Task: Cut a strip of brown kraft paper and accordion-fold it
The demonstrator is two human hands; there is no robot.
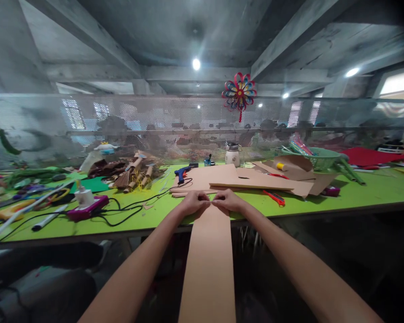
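Note:
A long strip of brown cardboard runs from the table's front edge toward me. My left hand and my right hand are both closed in a pinch on its far end, thumbs almost touching. Just beyond the hands lie stacked flat cardboard sheets on the green table.
An orange utility knife lies right of my hands, a blue glue gun behind them. A pink power strip with black cables sits left. A green basket, a white jar and a scrap heap stand before a mesh screen.

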